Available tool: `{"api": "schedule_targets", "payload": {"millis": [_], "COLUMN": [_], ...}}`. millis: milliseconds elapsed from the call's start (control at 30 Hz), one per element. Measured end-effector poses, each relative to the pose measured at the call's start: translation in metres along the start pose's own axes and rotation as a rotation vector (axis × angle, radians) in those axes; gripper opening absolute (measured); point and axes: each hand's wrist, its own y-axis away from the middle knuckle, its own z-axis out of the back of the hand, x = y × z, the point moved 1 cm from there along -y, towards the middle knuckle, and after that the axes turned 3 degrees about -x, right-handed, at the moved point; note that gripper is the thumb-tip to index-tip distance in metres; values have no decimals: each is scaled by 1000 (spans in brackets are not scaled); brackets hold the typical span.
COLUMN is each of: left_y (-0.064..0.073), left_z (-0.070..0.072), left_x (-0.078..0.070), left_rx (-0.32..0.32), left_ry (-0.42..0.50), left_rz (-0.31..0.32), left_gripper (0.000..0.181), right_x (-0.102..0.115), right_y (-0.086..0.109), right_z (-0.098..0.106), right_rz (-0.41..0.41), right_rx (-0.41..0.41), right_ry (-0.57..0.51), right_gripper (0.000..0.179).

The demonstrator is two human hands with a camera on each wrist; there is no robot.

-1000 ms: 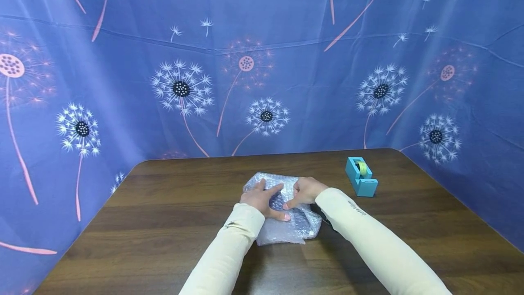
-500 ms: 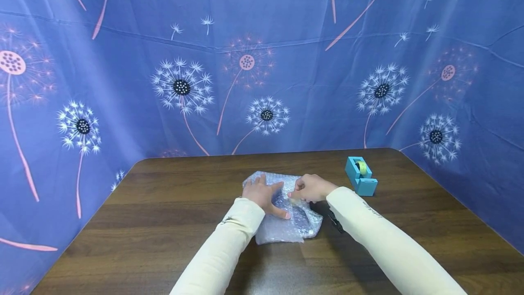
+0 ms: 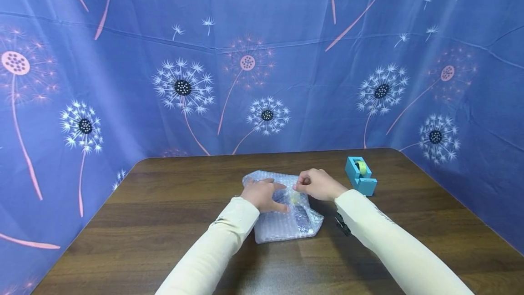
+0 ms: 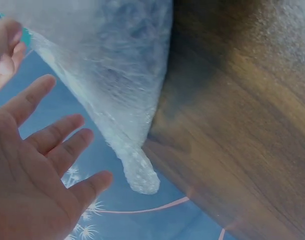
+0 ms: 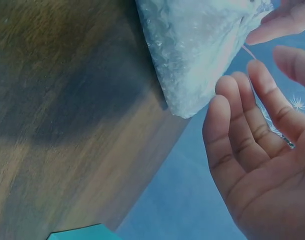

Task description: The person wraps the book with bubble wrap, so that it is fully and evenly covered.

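Note:
A bundle of clear bubble wrap (image 3: 282, 229) lies on the table in the head view, with a small yellowish strip of tape (image 3: 294, 198) on its top. My left hand (image 3: 264, 195) is over the bundle's left part, fingers spread. In the left wrist view, that left hand (image 4: 42, 165) shows its palm with nothing held, beside the bubble wrap (image 4: 107, 75). At the bundle's right upper edge is my right hand (image 3: 318, 185), its fingers loosely bent. The right wrist view shows a gap between thumb and forefinger of this right hand (image 5: 267, 145), with nothing in it. Whatever is wrapped inside is hidden.
A light blue tape dispenser (image 3: 362, 179) with a yellow-green roll stands at the table's right rear. The brown wooden table (image 3: 163, 222) ends at the back before a blue curtain (image 3: 311, 94) printed with dandelions. A dark strap (image 3: 343, 224) shows under the right forearm.
My right hand has moved right and slightly back from the middle of the bundle, uncovering the strip of tape. The left hand has shifted slightly, its fingers still spread over the wrap.

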Motion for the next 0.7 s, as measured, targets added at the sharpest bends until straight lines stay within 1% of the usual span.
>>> {"api": "schedule_targets", "payload": {"millis": [100, 233, 400, 500, 567, 700], "left_y": [4, 10, 15, 18, 22, 29], "left_z": [4, 7, 11, 12, 13, 14], "left_x": [-2, -2, 3, 8, 11, 16], "left_rx": [-36, -105, -173, -210, -246, -307], "left_ry": [-8, -45, -60, -41, -26, 1], "left_rz": [-16, -20, -23, -12, -4, 33], "left_gripper": [59, 50, 47, 45, 44, 43], "right_x": [1, 0, 2, 5, 7, 11], "right_y": [1, 3, 8, 11, 14, 19], "right_z": [3, 6, 11, 14, 15, 16], "right_rz": [-21, -15, 6, 12, -2, -16], "right_rx": [-30, -86, -164, -195, -214, -233], "right_ry": [-9, -8, 18, 53, 69, 95], "right_gripper": [15, 13, 11, 12, 12, 24]}}
